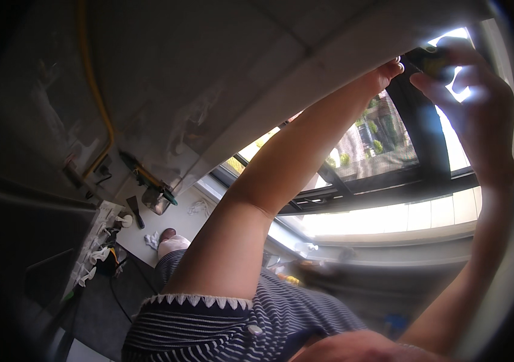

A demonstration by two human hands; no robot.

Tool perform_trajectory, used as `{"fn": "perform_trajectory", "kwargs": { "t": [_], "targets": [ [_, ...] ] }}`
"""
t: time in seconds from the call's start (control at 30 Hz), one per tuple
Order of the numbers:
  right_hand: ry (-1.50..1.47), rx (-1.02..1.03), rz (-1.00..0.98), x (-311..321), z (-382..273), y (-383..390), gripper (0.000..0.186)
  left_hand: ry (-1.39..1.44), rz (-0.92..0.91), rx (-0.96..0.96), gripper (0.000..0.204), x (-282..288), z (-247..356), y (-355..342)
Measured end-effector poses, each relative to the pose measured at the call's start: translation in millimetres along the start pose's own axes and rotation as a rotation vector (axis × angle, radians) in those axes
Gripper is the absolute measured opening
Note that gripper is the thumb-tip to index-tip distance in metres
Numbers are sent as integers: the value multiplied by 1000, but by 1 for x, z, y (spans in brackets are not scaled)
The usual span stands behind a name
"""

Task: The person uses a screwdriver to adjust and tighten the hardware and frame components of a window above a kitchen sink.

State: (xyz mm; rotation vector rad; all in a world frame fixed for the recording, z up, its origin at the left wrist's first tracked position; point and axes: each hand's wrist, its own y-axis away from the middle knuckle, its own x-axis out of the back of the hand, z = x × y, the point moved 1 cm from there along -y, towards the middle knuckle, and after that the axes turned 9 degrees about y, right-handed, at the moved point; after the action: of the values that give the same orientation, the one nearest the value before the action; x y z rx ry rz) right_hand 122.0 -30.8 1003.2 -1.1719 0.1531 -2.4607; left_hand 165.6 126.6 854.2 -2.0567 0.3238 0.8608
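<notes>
High at the upper right, my right hand [480,102] curls around a dark, rounded object [435,62], its thumb and fingers on either side. Glare and shadow hide what kind of object it is. My left arm reaches across to the same spot, and my left hand [391,71] is closed, fingertips bunched beside the dark window frame [411,114]. Whatever those fingers pinch, if anything, is too small or hidden to make out. A narrow gap separates the two hands. Behind them is a window screen [383,136] with greenery beyond.
A pale panel [233,102] slants overhead, with a yellow cord [91,78] along it. Lower left, a white counter [193,202] bears a metal cup [157,204], a dark-handled tool [136,212] and crumpled white paper [152,239]. The window sill [390,232] runs below the frame.
</notes>
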Motion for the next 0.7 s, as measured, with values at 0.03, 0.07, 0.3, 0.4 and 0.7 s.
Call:
{"fn": "perform_trajectory", "kwargs": {
  "t": [0.03,0.07,0.3,0.4,0.7],
  "targets": [
    [14,31,71,7,-14,4,38,33,15,24,18,0,1,-1],
    [21,48,107,9,-18,4,38,-50,32,-35,18,1,-5,-3],
    [200,257,185,6,10,-2,30,-93,72,-98,20,-14,-26,6],
    [148,22,76,9,-1,5,28,-162,-48,-86,21,5,-24,-6],
    [187,263,142,4,3,10,33,-86,-23,-81,18,-3,-25,7]
  ]
}}
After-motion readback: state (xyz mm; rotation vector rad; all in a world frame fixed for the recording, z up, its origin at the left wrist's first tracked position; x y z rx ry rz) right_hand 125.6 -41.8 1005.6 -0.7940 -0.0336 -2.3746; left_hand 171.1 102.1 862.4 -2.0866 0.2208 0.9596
